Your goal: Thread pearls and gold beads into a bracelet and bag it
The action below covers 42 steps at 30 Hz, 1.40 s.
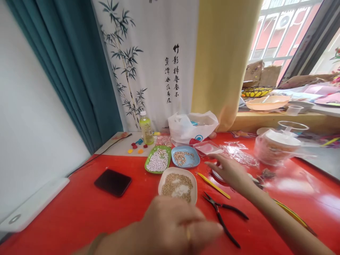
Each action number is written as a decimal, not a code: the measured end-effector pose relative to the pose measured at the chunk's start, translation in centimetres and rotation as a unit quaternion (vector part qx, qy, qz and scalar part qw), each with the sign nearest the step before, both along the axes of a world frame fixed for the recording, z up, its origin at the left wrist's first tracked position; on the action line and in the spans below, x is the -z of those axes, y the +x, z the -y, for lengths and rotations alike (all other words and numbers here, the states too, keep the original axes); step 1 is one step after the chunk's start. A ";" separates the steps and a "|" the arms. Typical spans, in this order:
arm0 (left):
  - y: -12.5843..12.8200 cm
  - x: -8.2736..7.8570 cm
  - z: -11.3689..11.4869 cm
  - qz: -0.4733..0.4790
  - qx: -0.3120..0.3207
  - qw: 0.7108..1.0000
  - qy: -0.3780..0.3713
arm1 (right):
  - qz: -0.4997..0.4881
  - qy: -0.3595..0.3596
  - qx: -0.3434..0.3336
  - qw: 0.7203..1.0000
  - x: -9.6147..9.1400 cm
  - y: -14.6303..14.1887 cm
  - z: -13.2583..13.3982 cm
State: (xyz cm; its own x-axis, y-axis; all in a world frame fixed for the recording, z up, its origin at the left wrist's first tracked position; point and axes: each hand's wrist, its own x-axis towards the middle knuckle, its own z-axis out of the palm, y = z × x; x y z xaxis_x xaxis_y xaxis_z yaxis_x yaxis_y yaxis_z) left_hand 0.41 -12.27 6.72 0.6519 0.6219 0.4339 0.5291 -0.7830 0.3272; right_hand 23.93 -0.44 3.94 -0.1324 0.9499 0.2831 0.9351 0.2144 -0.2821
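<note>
My left hand (pixel 170 230) is low in the middle of the view, slightly blurred, with a ring on one finger. Its fingers are drawn together, and I cannot make out whether anything is in them. It hovers just in front of a white dish of golden beads (pixel 177 186). My right hand (pixel 228 171) reaches in from the right with its fingers stretched out and nothing in them. It lies over a small plate (pixel 215 176), near clear plastic bags (pixel 239 154). A yellow tool (pixel 214 185) and black pliers (pixel 224 214) lie between the two hands.
On the red table (pixel 79 212) are a green dish of white beads (pixel 158 159), a blue dish of beads (pixel 186 157), a black phone (pixel 113 182), a bottle (pixel 146 129), a white plastic bag (pixel 192 127) and a clear lidded tub (pixel 278 145). Clutter fills the window sill (pixel 265 118).
</note>
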 end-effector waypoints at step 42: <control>-4.5 -1.6 -18.3 0.380 -0.163 0.869 -0.271 | 0.031 -0.216 -0.161 0.963 1.2 4.9 -2.7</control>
